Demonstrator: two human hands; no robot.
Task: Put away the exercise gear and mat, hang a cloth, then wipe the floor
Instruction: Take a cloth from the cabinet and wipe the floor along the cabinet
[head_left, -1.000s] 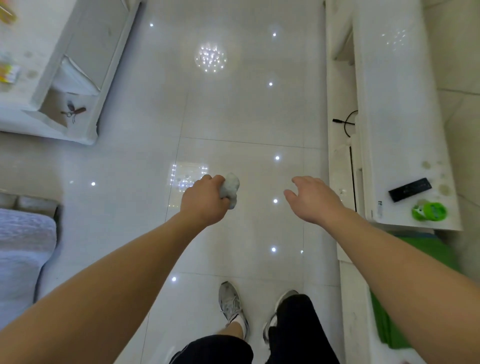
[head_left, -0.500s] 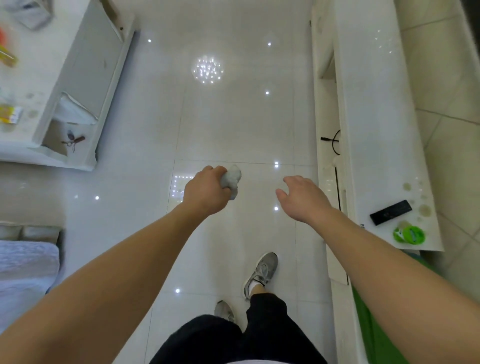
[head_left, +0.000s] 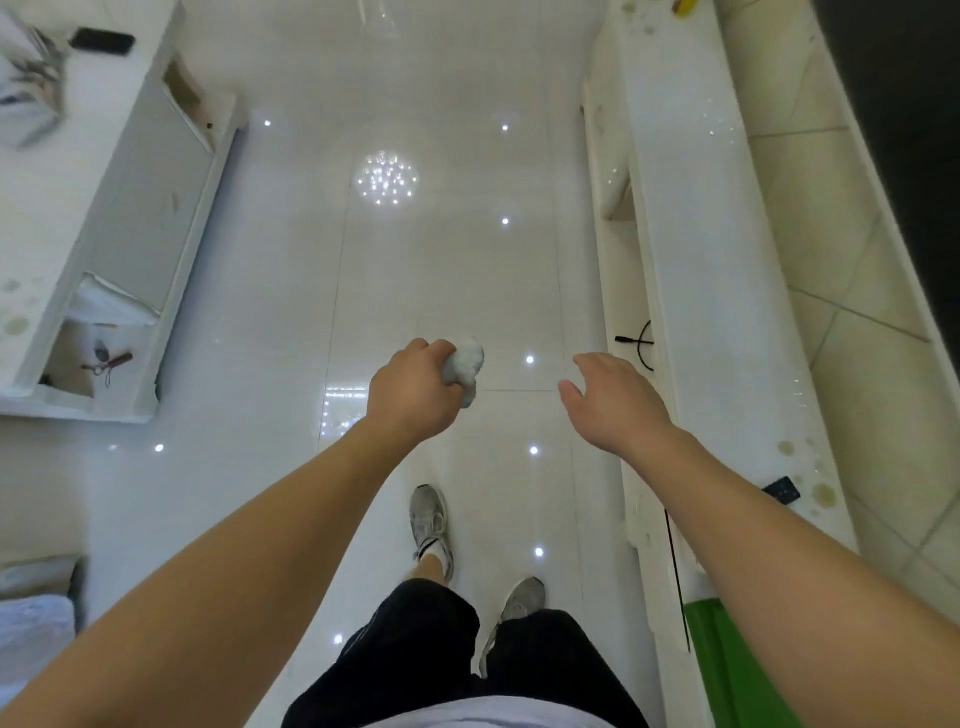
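A: Where is the cloth?

B: The white cloth (head_left: 466, 365) is balled up in the left hand (head_left: 410, 395), held out in the air above the glossy white tiled floor (head_left: 441, 260). A lump of it sticks out past the knuckles on the thumb side.

A: And the fingers?

B: The left fingers (head_left: 434, 347) are curled tightly round the cloth. The right hand (head_left: 613, 405) is also out in front, just beside the left and apart from it. Its fingers (head_left: 592, 364) are loosely bent and a little spread, holding nothing.

A: What is underneath?

B: The person stands on the floor in black shorts and grey sneakers (head_left: 428, 519), with the left foot ahead of the right. Ceiling lights reflect off the tiles as bright dots.

A: And at the sides?

B: On the right, a long white low cabinet (head_left: 691, 260) runs along the wall. A black remote (head_left: 782, 489) lies on its top, partly behind the right forearm, and a black cable (head_left: 641, 340) loops in its open shelf. A bright green object (head_left: 727, 670) shows at its near end, but I cannot tell what it is. On the left is a white coffee table (head_left: 52, 208) with a dark flat device (head_left: 101, 40) on its tabletop and scissors (head_left: 106, 361) in the open compartment below.
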